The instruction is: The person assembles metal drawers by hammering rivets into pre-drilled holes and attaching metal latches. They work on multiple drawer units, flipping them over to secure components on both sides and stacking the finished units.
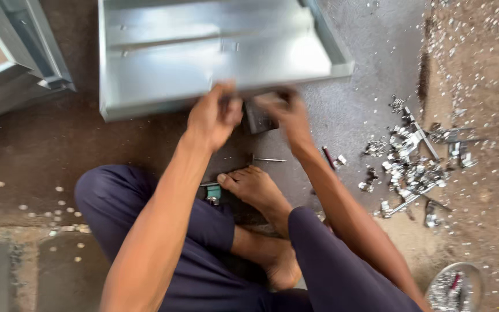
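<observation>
Person sits cross-legged on the dark concrete floor [36,156], bare feet tucked in, dark blue trousers. Left hand [212,115] at centre frame, fingers curled around the near edge of a shiny folded sheet-metal tray [203,52] that fills the 12 o'clock area; blurred, so the exact grip cannot be told. Right hand [287,112] just at 3 o'clock of the left, fingers bent down onto a small dark grey block [258,118] sitting between both hands against the tray's near edge; whether they pinch it or only press on it cannot be told. A thin metal rod [270,159] lies at 6 o'clock of the block, near the toes. A heap of small bright metal offcuts [408,167] lies at 3 o'clock, well apart from the hands. A second grey metal frame [24,52] sits at 10 o'clock.
</observation>
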